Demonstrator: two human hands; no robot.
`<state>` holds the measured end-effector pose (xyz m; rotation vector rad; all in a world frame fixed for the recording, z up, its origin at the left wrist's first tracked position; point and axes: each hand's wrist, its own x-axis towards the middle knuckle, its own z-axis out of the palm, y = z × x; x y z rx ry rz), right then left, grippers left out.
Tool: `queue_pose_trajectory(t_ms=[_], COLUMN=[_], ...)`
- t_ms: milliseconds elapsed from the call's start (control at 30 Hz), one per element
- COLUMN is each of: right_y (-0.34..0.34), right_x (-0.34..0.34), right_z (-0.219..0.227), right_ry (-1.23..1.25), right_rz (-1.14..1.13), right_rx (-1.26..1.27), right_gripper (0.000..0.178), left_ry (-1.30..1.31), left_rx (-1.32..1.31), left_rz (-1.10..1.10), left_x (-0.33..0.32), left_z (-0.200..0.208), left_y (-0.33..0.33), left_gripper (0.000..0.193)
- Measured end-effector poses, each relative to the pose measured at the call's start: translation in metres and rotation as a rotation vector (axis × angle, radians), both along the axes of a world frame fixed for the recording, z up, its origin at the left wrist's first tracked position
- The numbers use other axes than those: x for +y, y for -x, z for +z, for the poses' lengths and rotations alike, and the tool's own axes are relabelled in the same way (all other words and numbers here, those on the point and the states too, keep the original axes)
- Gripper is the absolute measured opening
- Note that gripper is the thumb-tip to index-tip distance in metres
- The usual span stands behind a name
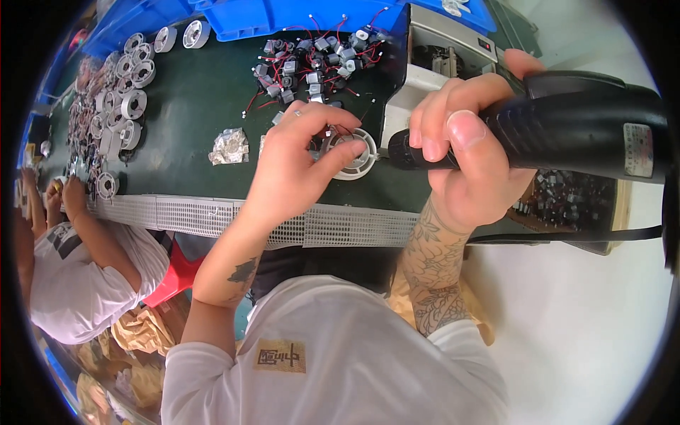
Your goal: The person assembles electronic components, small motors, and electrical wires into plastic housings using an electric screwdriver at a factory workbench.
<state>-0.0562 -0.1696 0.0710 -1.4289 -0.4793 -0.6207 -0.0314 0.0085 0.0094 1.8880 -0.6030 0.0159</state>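
Observation:
My left hand (294, 166) grips a white round plastic housing (366, 164) on the green work surface, its thumb and forefinger curled over the near-left part. A thin red wire shows inside the ring; what else lies under the fingers is hidden. My right hand (471, 142) is wrapped around a black electric screwdriver (567, 124), which lies nearly level. Its tip points left and meets or nearly meets the right rim of the housing; contact is too small to tell. Behind the housing lies a pile of small motors (315, 67) with red wires.
A grey box-shaped machine (443, 42) stands right behind my right hand. More white housings (131, 106) cluster at the left. A crumpled silvery piece (229, 146) lies left of my hand. Blue bins (262, 18) line the back. Co-workers' hands (71, 198) are at far left.

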Motion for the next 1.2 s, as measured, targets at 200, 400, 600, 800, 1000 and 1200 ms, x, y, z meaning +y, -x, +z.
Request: queue_pose_trajectory(t_ms=[200,400,600,800,1000,1200], right_y=[-0.001,-0.006,-0.01,-0.016,-0.005,-0.007], right_x=[0.005,0.011,0.017,0.013,0.029,0.017], right_z=[0.004,-0.004,-0.008,-0.022,0.001,0.004], right_ry=[-0.012,-0.041,-0.046,0.127,-0.073,0.058], right_rz=[0.015,0.018,0.007,-0.051,-0.07,-0.122], right_rx=[0.011,0.035,0.069,0.019,0.113,0.073], right_gripper=[0.058,0.057,0.055,0.054,0.055,0.055], left_ry=[0.006,-0.034,-0.066,-0.033,-0.028,0.111], left_rx=[-0.036,-0.022,-0.11,-0.16,-0.11,-0.044], left_rz=[0.021,0.037,0.032,0.023,0.001,-0.101], left_x=[0.0,-0.001,-0.003,-0.002,0.002,0.004], left_z=[-0.007,-0.011,-0.013,-0.018,-0.018,-0.013], left_y=[0.0,-0.001,-0.001,-0.003,-0.004,-0.004], left_gripper=[0.026,0.032,0.027,0.024,0.025,0.026])
